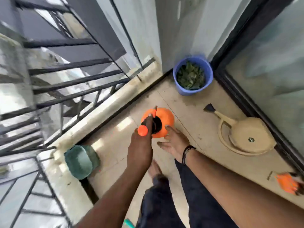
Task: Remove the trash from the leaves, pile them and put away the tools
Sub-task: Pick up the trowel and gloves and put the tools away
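Observation:
An orange pump sprayer [164, 117] stands on the balcony floor in the middle of the head view. My left hand [139, 145] grips its black-and-orange top handle [142, 130] from above. Just to the right of the sprayer's body, my right hand [176, 142] hovers with fingers spread and holds nothing. A blue bucket [181, 89] filled with green leaves [190, 76] stands in the far corner by the wall. The picture is blurred by motion.
A beige watering can [246, 134] lies on the floor at the right, beside the dark-framed glass door [271, 63]. An orange tool [289, 183] lies at the right edge. A green planter [80, 162] sits on the ledge by the black railing [69, 71].

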The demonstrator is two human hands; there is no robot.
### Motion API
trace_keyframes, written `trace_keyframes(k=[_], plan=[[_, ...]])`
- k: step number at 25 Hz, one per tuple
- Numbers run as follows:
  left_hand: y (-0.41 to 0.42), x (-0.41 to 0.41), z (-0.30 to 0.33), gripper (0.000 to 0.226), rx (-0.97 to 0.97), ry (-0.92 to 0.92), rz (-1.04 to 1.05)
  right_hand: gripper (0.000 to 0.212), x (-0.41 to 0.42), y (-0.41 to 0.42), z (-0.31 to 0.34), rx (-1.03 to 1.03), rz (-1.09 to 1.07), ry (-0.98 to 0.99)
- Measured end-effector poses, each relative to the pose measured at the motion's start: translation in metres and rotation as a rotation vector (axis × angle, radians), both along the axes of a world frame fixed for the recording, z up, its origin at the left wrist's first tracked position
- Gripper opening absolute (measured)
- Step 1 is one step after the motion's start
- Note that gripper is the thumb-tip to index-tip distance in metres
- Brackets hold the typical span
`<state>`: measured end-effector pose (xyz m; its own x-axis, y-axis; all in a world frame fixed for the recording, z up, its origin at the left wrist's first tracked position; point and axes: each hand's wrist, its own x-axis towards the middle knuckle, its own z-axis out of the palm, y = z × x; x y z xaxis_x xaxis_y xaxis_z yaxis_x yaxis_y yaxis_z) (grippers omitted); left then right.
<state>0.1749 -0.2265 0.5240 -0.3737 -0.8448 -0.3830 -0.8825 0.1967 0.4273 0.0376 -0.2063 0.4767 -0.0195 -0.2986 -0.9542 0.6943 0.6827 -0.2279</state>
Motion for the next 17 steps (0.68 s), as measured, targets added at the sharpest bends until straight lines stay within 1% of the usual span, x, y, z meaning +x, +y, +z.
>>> trace_keyframes(k=[2, 4, 6, 8, 9, 11, 13, 14, 16, 17], plan=[[-0.057, -0.015, -0.09, 0.1, -0.005, -0.121, -0.136, 0.045, -0.005, -0.052, -0.089, 0.017, -0.111, -0.074], [-0.107, -0.024, -0.162, 0.087, -0.03, -0.207, -0.277, 0.052, -0.012, -0.094, -0.157, 0.01, -0.203, -0.125], [-0.146, -0.037, -0.232, 0.073, -0.092, -0.226, -0.367, 0.055, -0.019, -0.134, -0.218, -0.039, -0.183, -0.127], [-0.178, -0.052, -0.288, 0.053, -0.131, -0.175, -0.28, 0.058, -0.026, -0.164, -0.254, -0.07, -0.159, -0.115], [-0.189, -0.061, -0.305, 0.049, -0.132, -0.167, -0.235, 0.059, -0.03, -0.176, -0.265, -0.078, -0.138, -0.086], [-0.203, -0.067, -0.323, 0.045, -0.198, -0.197, -0.254, 0.058, -0.033, -0.191, -0.276, -0.083, -0.123, -0.065], [-0.22, -0.065, -0.331, 0.049, -0.275, -0.197, -0.255, 0.068, -0.036, -0.199, -0.278, -0.096, -0.064, -0.078], [-0.229, -0.063, -0.332, 0.05, -0.278, -0.176, -0.217, 0.072, -0.036, -0.201, -0.277, -0.107, -0.023, -0.071], [-0.238, -0.057, -0.328, 0.047, -0.209, -0.127, -0.161, 0.075, -0.033, -0.2, -0.269, -0.097, 0.019, -0.067], [-0.236, -0.055, -0.325, 0.044, -0.181, -0.123, -0.19, 0.075, -0.032, -0.198, -0.266, -0.086, 0.023, -0.062]])
